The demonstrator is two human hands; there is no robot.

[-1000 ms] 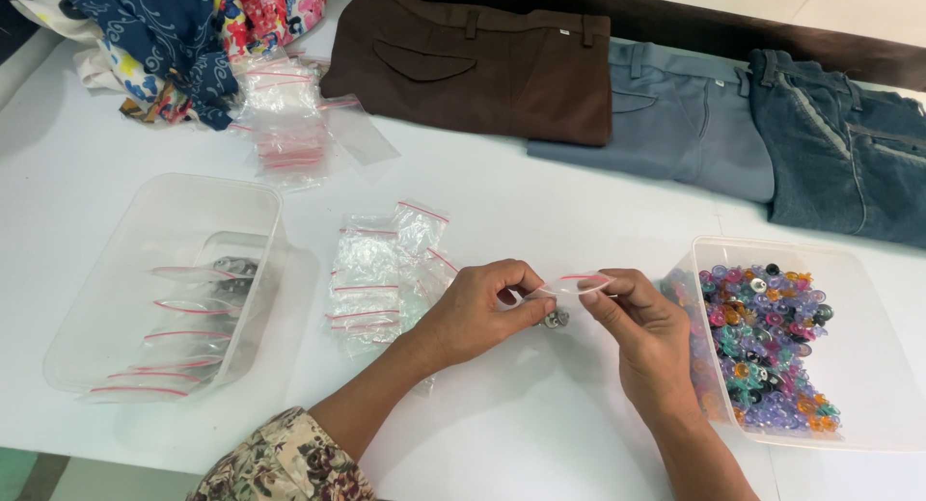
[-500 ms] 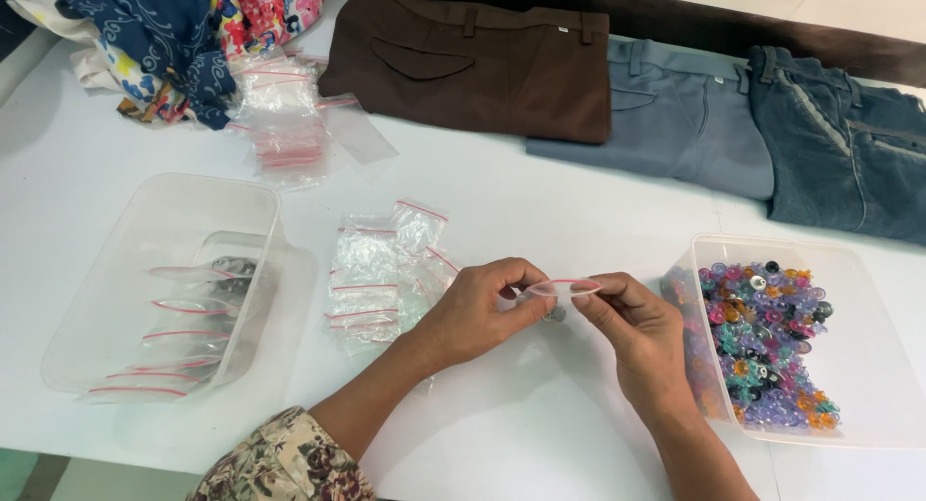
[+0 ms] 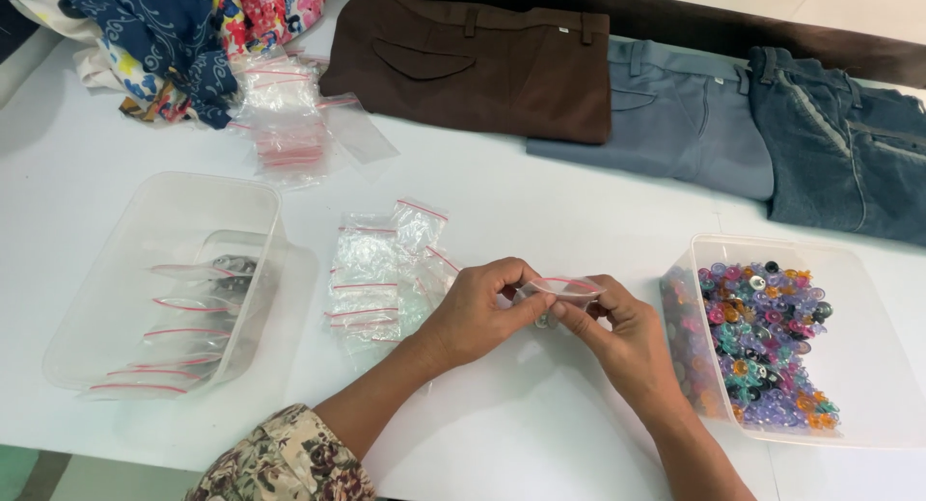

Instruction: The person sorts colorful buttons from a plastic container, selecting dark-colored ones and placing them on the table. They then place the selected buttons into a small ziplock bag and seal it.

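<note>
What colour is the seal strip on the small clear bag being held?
Red, on the small clear zip bag, head view.

Glossy clear plastic — the small bag point(image 3: 564, 289)

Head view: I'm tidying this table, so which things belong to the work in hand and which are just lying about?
In use:
- small zip bag, pinched by left hand and right hand
- tub of coloured buttons
- empty zip bags
- tub of filled bags

Lying about:
- brown trousers
- grey trousers
- jeans
- patterned cloth
</note>
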